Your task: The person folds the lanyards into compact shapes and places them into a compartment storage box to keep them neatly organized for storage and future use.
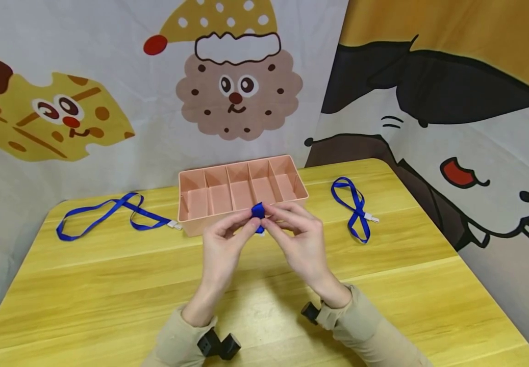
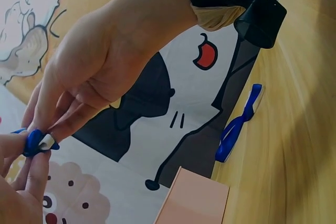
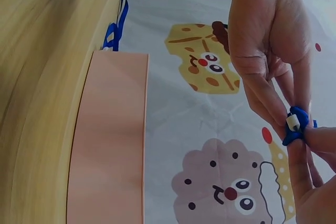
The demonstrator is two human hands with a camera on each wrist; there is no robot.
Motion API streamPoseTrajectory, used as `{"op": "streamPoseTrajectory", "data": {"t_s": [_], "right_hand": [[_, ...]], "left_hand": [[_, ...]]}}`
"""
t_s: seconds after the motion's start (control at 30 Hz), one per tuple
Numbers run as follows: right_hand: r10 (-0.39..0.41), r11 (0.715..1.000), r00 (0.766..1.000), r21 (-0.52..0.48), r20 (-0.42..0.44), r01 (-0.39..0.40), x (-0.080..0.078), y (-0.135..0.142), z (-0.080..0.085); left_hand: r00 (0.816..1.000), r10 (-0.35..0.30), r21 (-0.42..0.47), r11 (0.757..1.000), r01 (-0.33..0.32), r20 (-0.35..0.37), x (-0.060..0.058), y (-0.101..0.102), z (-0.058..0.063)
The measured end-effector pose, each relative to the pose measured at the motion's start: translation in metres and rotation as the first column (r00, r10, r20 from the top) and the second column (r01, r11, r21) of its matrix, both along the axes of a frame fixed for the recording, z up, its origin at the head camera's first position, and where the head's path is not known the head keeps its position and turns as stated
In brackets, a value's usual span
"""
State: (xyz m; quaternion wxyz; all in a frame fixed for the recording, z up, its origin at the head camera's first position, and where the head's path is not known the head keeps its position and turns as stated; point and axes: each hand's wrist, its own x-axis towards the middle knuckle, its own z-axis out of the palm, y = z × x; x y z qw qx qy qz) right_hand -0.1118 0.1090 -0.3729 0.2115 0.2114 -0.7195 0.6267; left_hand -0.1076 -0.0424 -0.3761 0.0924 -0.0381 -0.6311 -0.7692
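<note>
A blue lanyard (image 1: 257,210), folded into a small bundle with a white clip (image 3: 292,121) showing on it, is held up in front of the tray's near wall. My left hand (image 1: 224,245) pinches the bundle from the left between thumb and fingertips. From the other side my right hand (image 1: 298,240) pinches it too, so the fingertips of both hands meet around it. In the left wrist view the bundle (image 2: 33,143) appears at the left edge, with the white clip facing that camera.
Behind the hands stands a pink tray (image 1: 243,217) divided into several compartments. A second blue lanyard (image 1: 78,210) lies looped on the table at left, its clip beside the tray. Another blue lanyard (image 1: 357,214) lies crossed at right. A printed cloth (image 1: 154,153) hangs along the table's back edge.
</note>
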Motion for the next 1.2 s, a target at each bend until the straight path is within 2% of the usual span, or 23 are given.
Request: {"op": "streamPoseTrajectory", "data": {"t_s": [0.23,0.4,0.63,0.9,1.03,1.2], "right_hand": [[0.043,0.999,0.998,0.017,0.042,-0.044,-0.002,0.001,-0.001],[0.045,0.998,0.996,0.036,0.074,-0.048,-0.004,0.0,-0.002],[0.05,0.995,0.987,0.083,0.151,-0.063,-0.011,0.0,-0.004],[0.065,0.988,0.987,0.13,0.146,-0.084,-0.021,0.004,-0.011],[0.006,0.988,0.987,0.154,0.162,-0.031,-0.036,0.015,-0.017],[-0.149,0.973,0.972,0.201,0.183,0.112,-0.062,0.04,-0.03]], "left_hand": [[1.0,0.026,-0.033,0.999,-0.026,0.003,-0.004,-0.002,-0.002],[0.998,0.054,-0.069,0.996,-0.055,-0.018,-0.005,-0.002,-0.003],[0.995,0.099,-0.103,0.99,-0.098,0.003,-0.011,-0.004,-0.01],[0.992,0.12,-0.163,0.98,-0.113,0.032,-0.017,-0.007,-0.017],[0.989,0.133,-0.179,0.976,-0.121,0.057,-0.019,-0.008,-0.019],[0.987,0.133,-0.178,0.977,-0.115,0.088,-0.021,-0.007,-0.022]]}}
